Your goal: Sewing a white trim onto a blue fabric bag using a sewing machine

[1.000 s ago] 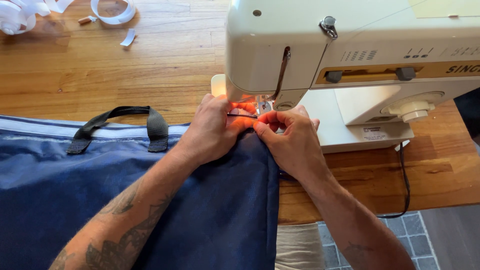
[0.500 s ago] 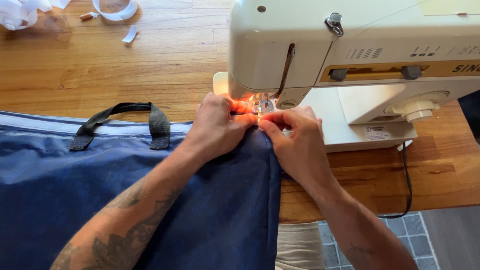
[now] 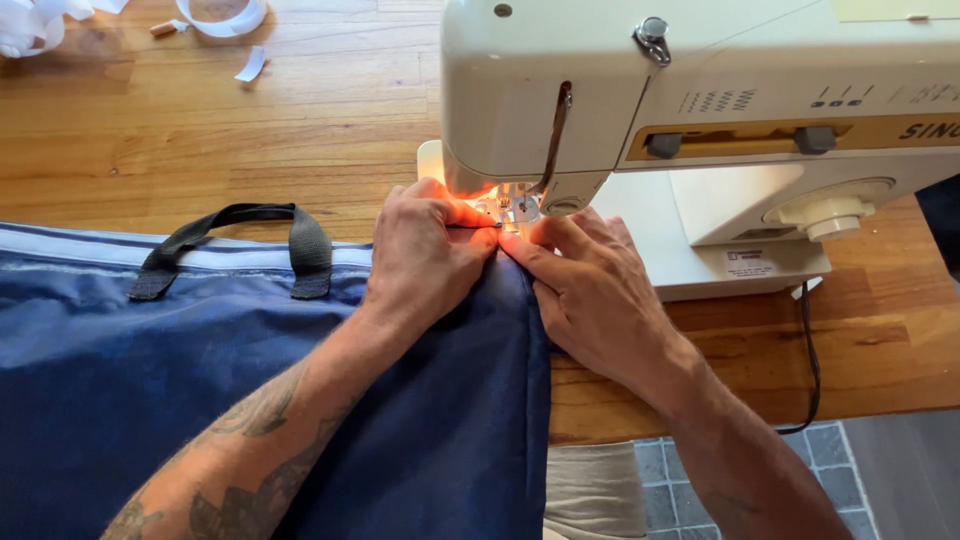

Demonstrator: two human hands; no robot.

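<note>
Blue fabric (image 3: 200, 400) lies across the wooden bench (image 3: 200, 140), its top edge fed under the sewing machine (image 3: 700, 110). Both hands press it flat just before the needle: left hand (image 3: 425, 250) and right hand (image 3: 590, 290), fingertips seemingly touching. A black strap (image 3: 240, 235) sits left of the machine.

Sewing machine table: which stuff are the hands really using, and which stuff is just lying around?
In use:
left hand
right hand
blue fabric with its black strap handle
cream sewing machine

Lying about:
white tape roll
small white scrap
white bundle in the far corner
</note>
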